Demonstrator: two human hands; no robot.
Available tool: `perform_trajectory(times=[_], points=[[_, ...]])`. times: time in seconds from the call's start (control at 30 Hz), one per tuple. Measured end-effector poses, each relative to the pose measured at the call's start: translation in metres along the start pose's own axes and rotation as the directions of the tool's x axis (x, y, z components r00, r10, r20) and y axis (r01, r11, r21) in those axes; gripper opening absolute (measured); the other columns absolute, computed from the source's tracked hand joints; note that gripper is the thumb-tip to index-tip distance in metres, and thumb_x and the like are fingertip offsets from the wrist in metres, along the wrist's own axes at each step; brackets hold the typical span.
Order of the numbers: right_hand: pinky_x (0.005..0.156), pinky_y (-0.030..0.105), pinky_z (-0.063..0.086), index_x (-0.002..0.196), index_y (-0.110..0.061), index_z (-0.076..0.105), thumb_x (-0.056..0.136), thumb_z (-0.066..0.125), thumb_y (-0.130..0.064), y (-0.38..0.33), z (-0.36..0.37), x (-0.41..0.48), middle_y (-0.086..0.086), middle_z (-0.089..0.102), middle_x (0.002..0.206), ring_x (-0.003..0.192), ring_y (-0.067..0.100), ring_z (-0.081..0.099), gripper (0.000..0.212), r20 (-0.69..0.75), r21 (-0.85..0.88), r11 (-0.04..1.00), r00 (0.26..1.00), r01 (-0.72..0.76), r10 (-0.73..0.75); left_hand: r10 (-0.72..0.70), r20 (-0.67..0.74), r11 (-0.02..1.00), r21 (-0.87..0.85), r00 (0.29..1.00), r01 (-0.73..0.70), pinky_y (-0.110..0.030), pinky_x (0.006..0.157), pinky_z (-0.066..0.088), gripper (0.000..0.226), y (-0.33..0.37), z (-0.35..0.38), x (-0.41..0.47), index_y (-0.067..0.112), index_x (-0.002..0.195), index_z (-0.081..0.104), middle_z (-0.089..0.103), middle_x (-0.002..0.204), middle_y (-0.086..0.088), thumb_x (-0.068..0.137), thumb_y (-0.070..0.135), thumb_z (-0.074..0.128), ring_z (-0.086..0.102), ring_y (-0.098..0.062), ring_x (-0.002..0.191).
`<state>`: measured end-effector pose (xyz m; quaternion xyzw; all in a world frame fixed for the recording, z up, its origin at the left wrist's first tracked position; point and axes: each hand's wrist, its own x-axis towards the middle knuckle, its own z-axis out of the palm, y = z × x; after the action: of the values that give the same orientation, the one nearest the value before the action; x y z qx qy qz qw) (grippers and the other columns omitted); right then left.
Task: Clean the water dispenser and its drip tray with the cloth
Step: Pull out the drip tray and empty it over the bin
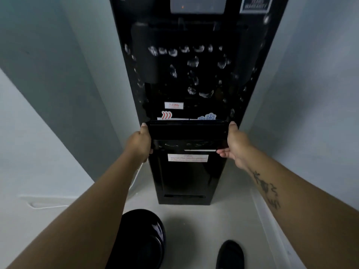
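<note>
Black water dispenser (186,74), one drip tray (187,131), left hand (138,141), right hand (236,144) gripping

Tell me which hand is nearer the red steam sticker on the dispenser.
Left. The left hand grips the left end of the drip tray, just below the red steam sticker; the right hand grips the far end, across the tray.

Head camera looks steeply down, close to the water dispenser (186,74) front
</note>
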<state>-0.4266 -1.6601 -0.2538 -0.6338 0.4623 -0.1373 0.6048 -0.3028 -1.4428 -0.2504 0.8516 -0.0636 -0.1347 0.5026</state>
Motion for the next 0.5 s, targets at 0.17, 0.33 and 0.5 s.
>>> perform_trajectory(times=[0.17,0.33,0.5], points=[[0.040,0.021,0.046,0.126,-0.009,0.055,0.100,0.024,-0.058,-0.043,-0.020,-0.055,0.015,0.069,0.098,0.049,0.019,0.062,0.064,0.073,0.062,0.998,0.997,0.016,-0.020,0.027,-0.001,0.997,-0.069,1.000,-0.027,-0.025,0.049,0.032,0.063,0.047,-0.045,-0.047,0.008,0.070,0.048,0.050,0.059,-0.012,0.103,0.051,0.016,0.039,-0.020,0.046],[0.039,0.021,0.046,0.124,-0.010,0.055,0.101,0.026,-0.053,-0.071,-0.041,-0.112,0.018,0.067,0.109,0.053,0.021,0.063,0.057,0.134,0.067,0.997,0.989,0.046,-0.055,0.039,0.005,0.993,-0.111,0.999,-0.038,-0.024,0.047,0.030,0.059,0.073,-0.081,-0.105,0.007,0.073,0.048,0.047,0.059,-0.011,0.105,0.047,0.016,0.036,-0.019,0.047],[0.040,0.022,0.047,0.135,-0.010,0.048,0.101,0.027,-0.048,-0.067,-0.054,-0.158,0.023,0.060,0.126,0.043,0.022,0.064,0.055,0.161,0.050,0.997,0.984,0.066,-0.074,0.023,-0.035,0.995,-0.099,0.999,-0.027,-0.026,0.045,0.033,0.059,0.076,-0.107,-0.157,0.004,0.077,0.049,0.049,0.060,-0.012,0.104,0.046,0.017,0.039,-0.021,0.045]])
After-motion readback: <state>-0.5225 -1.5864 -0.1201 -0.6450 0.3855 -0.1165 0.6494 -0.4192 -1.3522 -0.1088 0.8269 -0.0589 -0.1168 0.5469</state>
